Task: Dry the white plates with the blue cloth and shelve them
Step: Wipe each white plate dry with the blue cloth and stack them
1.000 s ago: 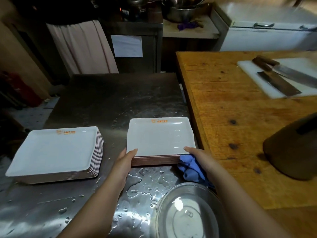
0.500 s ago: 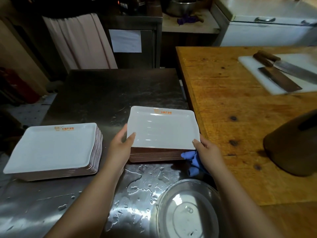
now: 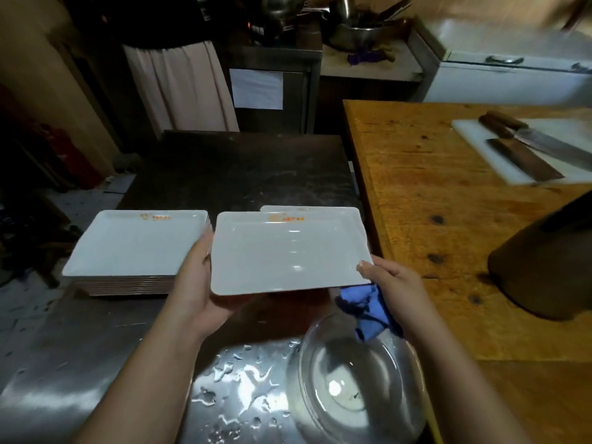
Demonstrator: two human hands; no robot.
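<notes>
**Plate lifted, 2-hand hold, cloth bunched in right**

Plate [image 3: 288, 251] held in the air over the steel counter [image 3: 224, 168], in front of a second pile whose far edge [image 3: 282, 207] peeks out behind it. Left hand [image 3: 195, 283] grips the left short edge, thumb on the rim, fingers under and out of sight. Right hand [image 3: 394, 283] pinches the near-right corner, thumb on top; the same hand also holds the blue cloth [image 3: 368, 310] bunched beneath, tail dangling over the glass bowl [image 3: 362, 379].

Handling: looks stiff, glossy, likely melamine or ceramic, light enough for 1 hand. Wet sheen on the face, so probably slippery; a drop could chip it. Best hold is the raised rim at opposite short edges, thumb over, fingers under. Cloth is soft and limp, fine to wad up.

Orientation: rectangular, face up, roughly level, near edge maybe slightly low. Long axis runs left-right across the view; orange logo [image 3: 286, 217] on the far long edge.

Stack [image 3: 134, 248] of about 10 similar plates sits to the left on the counter, just beside the held plate. Water puddles [image 3: 237, 386] near the bowl. Wooden table [image 3: 448, 219] to the right carries a white board [image 3: 499, 155] with 2 cleavers [image 3: 525, 158]. No shelf identifiable. Wiping apparently not yet started on this plate.
</notes>
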